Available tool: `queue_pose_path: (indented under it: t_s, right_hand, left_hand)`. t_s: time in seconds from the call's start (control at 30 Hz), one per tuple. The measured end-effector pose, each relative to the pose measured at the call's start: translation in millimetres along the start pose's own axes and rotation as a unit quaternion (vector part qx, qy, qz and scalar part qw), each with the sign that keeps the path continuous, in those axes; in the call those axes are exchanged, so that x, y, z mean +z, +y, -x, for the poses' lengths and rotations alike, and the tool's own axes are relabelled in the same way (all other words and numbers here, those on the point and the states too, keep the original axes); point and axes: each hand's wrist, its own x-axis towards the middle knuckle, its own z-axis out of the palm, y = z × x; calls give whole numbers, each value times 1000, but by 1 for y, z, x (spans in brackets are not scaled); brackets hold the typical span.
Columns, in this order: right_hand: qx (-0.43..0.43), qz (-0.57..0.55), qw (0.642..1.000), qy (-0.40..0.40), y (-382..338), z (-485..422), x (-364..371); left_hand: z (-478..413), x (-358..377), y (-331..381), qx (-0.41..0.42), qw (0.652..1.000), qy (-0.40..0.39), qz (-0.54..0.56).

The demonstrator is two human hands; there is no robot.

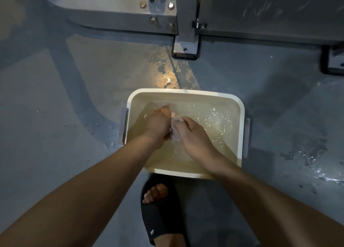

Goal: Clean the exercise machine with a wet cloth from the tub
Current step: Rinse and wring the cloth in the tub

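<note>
A white rectangular tub (240, 105) holding water stands on the grey floor in the middle of the head view. Over the water, my left hand (158, 125) and my right hand (193, 135) both grip a small pale cloth (176, 129) bunched between them. The cloth is mostly hidden by my fingers, and a thin stream of water runs down from it. Beyond the tub stands the grey metal frame of the exercise machine (115, 8), with bolts and a black foot bracket (185, 50) on the floor.
Puddles and splashes (167, 73) wet the floor between tub and machine, with more water (316, 165) to the right. My foot in a black sandal (160, 209) stands just in front of the tub. A second machine foot (333, 60) sits far right.
</note>
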Motion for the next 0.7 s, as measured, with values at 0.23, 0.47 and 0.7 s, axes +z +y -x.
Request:
queue_pose_path:
  t_s: [0.23, 0.47, 0.7]
  right_hand:
    - [-64, 133, 988, 37, 3, -4, 1]
    - [-51, 188, 979, 66, 7, -18, -11]
    - [112, 120, 976, 141, 14, -20, -20]
  left_hand:
    - [27, 12, -10, -14, 995, -94, 41]
    - [38, -11, -5, 30, 998, -44, -17]
    - [-3, -18, -22, 46, 997, 47, -38]
